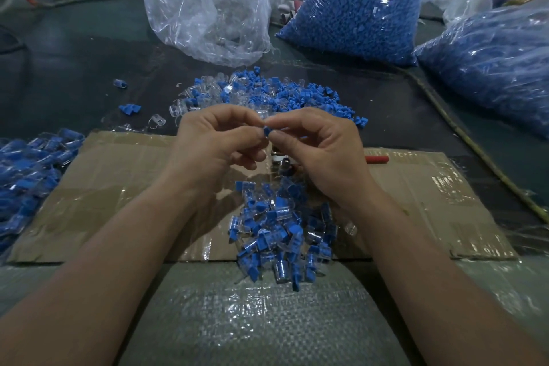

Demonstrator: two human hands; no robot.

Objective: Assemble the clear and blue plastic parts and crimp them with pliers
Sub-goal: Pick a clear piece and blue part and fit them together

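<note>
My left hand (217, 140) and my right hand (315, 145) meet fingertip to fingertip above the cardboard. Between them sits a small blue plastic part (266, 131), with a clear plastic part (264, 114) just above it, both pinched by the two hands. Which hand holds which piece I cannot tell. Behind the hands lies a loose heap of blue and clear parts (267, 92). In front of them is a pile of joined blue-and-clear pieces (279, 232). The pliers (376, 159) lie behind my right hand, only a red handle and a bit of metal showing.
A flat taped cardboard sheet (124, 187) covers the work surface. Another pile of joined pieces (32, 175) sits at the left edge. At the back stand a clear bag (208, 3) and two bags of blue parts (356, 3) (499, 62). Woven sacking (261, 315) lies nearest me.
</note>
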